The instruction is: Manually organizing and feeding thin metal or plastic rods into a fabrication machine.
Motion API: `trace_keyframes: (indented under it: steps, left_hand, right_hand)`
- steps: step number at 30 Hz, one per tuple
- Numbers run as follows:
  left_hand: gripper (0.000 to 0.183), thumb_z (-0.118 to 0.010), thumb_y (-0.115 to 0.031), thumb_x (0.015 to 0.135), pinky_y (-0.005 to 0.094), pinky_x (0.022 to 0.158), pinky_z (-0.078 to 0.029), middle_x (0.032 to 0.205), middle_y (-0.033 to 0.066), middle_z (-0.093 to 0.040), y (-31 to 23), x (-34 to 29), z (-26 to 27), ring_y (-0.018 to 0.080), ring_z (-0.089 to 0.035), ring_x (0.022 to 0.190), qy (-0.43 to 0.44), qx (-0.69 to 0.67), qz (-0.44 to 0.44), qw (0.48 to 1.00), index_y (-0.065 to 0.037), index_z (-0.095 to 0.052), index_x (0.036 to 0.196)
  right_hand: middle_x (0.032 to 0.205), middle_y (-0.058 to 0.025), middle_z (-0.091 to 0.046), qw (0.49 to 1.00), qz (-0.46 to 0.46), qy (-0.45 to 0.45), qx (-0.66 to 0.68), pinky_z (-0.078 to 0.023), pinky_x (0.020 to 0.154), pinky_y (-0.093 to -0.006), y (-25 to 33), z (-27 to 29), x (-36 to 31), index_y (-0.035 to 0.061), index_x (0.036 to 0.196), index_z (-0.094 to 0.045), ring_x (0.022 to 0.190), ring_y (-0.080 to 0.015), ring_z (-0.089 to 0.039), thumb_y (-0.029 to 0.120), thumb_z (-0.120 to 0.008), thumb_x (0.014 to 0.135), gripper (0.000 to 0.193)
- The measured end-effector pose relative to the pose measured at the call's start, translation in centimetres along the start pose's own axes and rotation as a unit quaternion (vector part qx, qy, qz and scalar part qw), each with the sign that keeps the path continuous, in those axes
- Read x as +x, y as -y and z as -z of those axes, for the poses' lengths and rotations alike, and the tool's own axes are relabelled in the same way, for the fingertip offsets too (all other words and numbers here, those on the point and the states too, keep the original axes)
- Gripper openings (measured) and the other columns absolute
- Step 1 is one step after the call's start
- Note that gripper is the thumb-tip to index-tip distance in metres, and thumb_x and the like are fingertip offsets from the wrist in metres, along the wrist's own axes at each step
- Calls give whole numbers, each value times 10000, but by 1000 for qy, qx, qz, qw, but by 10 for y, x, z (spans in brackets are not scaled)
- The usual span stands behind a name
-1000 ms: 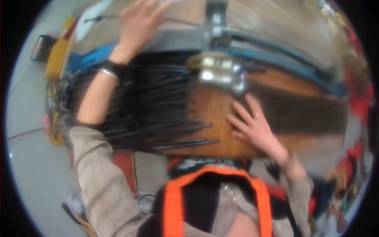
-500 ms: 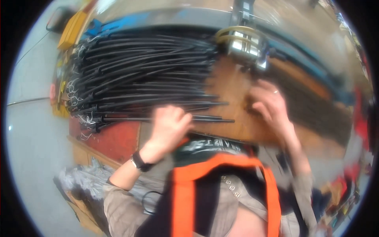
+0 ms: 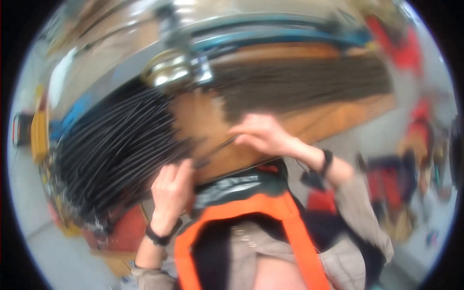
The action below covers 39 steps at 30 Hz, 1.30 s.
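Since the earlier frame the view has turned, and against the metal fixture (image 3: 171, 72) both hands have shifted to the right: the left hand (image 3: 170, 189) is now by the ends of the black tubes (image 3: 118, 137), the right hand (image 3: 265, 134) farther out over the wooden board (image 3: 208, 130).

Nearest, well on the wearer's side of the fixture, is the orange-edged apron (image 3: 246, 204). Just beyond it the left hand's fingers are curled downward; blur hides whether they grip a tube. The right hand, nearer the wearer than the fixture and to its right, seems to pinch a thin dark rod (image 3: 223, 144) between thumb and fingertips, the rod slanting toward the left hand.

The step in hand looks like guiding this rod at a tube's end; the next move would call for a steady left hand and a light, aligned pinch in the right.

Farther off, the tubes fan out left of the fixture, a brownish bundle (image 3: 309, 82) lies to its right, and a blue rail (image 3: 270, 36) runs rightward beyond.
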<state>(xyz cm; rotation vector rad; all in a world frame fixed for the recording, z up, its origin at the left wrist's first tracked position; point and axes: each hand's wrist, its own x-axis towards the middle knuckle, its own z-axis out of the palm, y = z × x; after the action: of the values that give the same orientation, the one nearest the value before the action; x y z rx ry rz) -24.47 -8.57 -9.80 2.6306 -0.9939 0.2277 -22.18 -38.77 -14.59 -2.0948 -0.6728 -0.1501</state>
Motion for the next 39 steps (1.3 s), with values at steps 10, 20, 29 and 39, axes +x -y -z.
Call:
trace_keyframes:
  steps: [10, 20, 29, 39]
  left_hand:
    - [282, -662, -73, 868, 423, 554, -484, 788, 125, -572, -16, 37, 24, 313, -584, 715, 158, -9, 28, 987, -88, -666, 1150]
    - [297, -609, -16, 862, 427, 630, -487, 851, 147, -580, -27, 175, 54, 326, -587, 779, 71, 60, -154, 984, -15, -613, 1159]
    - [325, -603, -12, 856, 423, 645, -495, 832, 139, -570, -53, 261, 34, 326, -595, 791, 99, 62, -241, 963, -12, -588, 1181]
    - [330, -614, -24, 850, 417, 654, -503, 828, 134, -580, -43, 278, 28, 320, -603, 788, 94, 57, -239, 965, -17, -591, 1180]
  right_hand:
    - [793, -4, -656, 954, 225, -113, -166, -535, 635, -383, -12, -6, 4, 129, 1155, -680, 792, -266, -622, 223, -764, 753, 421]
    - [949, -71, -718, 917, -80, -263, -289, -565, 684, -365, -73, 137, -30, 146, 1273, -619, 858, -235, -690, 290, -731, 845, 465]
    - [787, -72, -679, 897, 27, -299, -323, -562, 624, -348, -81, 195, -30, 180, 1210, -641, 686, -249, -677, 310, -736, 850, 394]
    - [692, -41, -645, 838, -4, -331, -434, -547, 587, -320, -131, 243, -54, 180, 1089, -672, 607, -211, -640, 261, -720, 861, 246]
